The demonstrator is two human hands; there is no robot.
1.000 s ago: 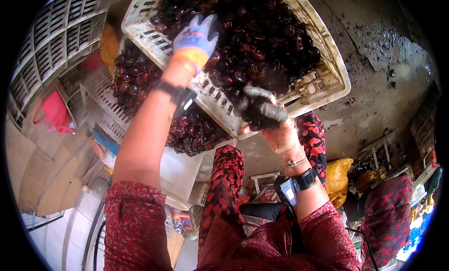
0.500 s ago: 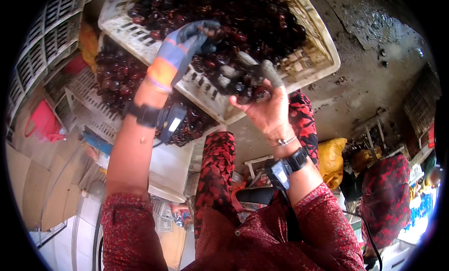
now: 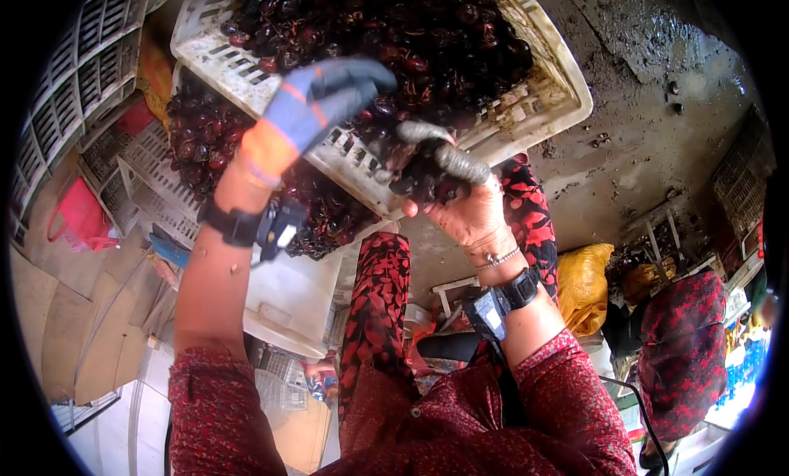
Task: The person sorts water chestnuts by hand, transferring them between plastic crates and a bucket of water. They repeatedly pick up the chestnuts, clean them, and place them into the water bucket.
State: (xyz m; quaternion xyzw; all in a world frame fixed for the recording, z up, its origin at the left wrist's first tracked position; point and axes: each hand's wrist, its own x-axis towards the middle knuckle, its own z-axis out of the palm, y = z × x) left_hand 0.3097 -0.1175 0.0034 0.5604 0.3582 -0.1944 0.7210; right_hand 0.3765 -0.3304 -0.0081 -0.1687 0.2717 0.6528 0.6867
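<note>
My left hand (image 3: 333, 98), in a grey-blue and orange knit glove with dark fingers, hovers above the near-left rim of a white slatted crate (image 3: 567, 106). Its fingers look stretched out, though slightly blurred, and nothing shows in them. Dark red-brown round corms, which look like water chestnuts (image 3: 386, 32), fill much of the crate. My right hand (image 3: 464, 201) is turned palm up at the crate's near edge, with grey covers on some fingers. Those fingers curl around several dark water chestnuts (image 3: 431, 180), partly hidden by the fingers.
A second heap of water chestnuts (image 3: 201, 139) lies lower left, beneath the crate. Stacked plastic crates (image 3: 78, 73) line the far left, near a pink bag (image 3: 82, 213). Wet, muddy floor (image 3: 649, 81) spreads right. A yellow sack (image 3: 583, 283) sits beside my leg.
My left hand has drawn left and slightly down, its fingers uncurling from a dark piece they pinched. The right hand's covered fingers have closed further over the water chestnuts.
</note>
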